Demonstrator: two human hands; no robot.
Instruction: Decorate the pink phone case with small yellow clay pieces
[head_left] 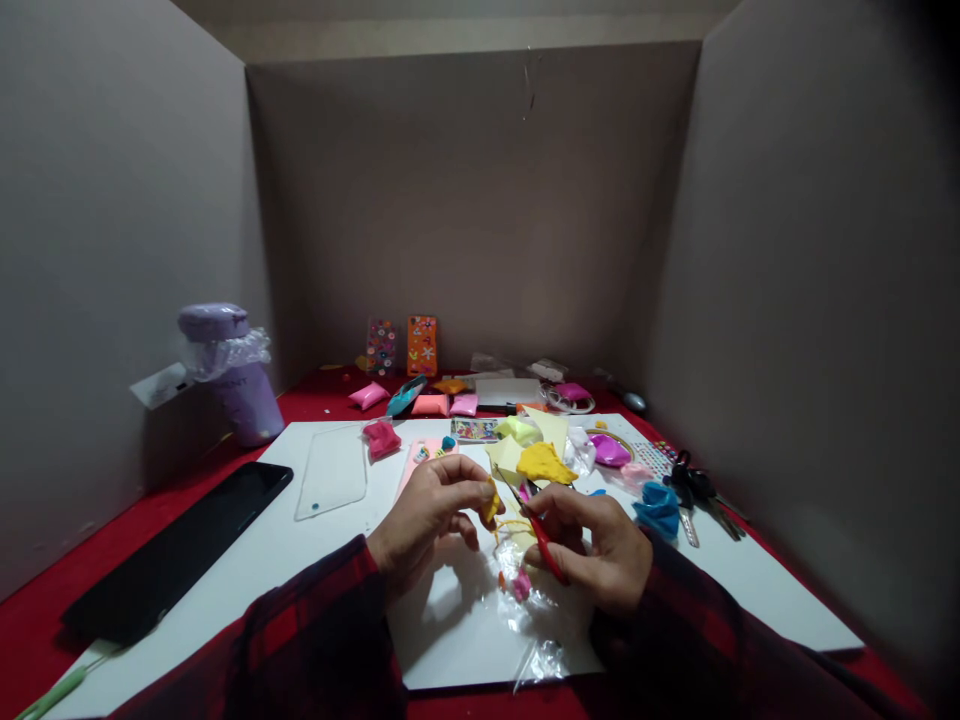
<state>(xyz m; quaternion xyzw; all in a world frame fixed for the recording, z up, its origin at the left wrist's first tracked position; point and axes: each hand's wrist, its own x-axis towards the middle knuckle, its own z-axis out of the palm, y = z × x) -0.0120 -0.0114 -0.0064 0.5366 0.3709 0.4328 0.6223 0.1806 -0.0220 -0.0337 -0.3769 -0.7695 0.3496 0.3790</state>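
Observation:
Between the thumb and fingers of my left hand (pixel 439 500) is a small piece of yellow modelling clay (pixel 492 500). My right hand (pixel 596 550) is closed around a pair of scissors with red handles (pixel 548 550), the blades pointing up and left near that piece. A larger lump of yellow clay (pixel 545 463) sits on pale yellow paper just beyond the scissors. Thin yellow strips and clear plastic film (pixel 517 615) lie below my hands, with a small pink bit (pixel 521 584) among them. Partly hidden behind my left hand is a pink phone case (pixel 412 463) with small decorations.
A clear phone case (pixel 330 485) and a black phone (pixel 184 550) lie at left, near a purple bottle (pixel 251 390). Blue clay (pixel 658 510) and keys (pixel 690 520) are at right. Several clay packets, such as a pink one (pixel 369 396), and two decorated cases (pixel 422 346) stand farther back.

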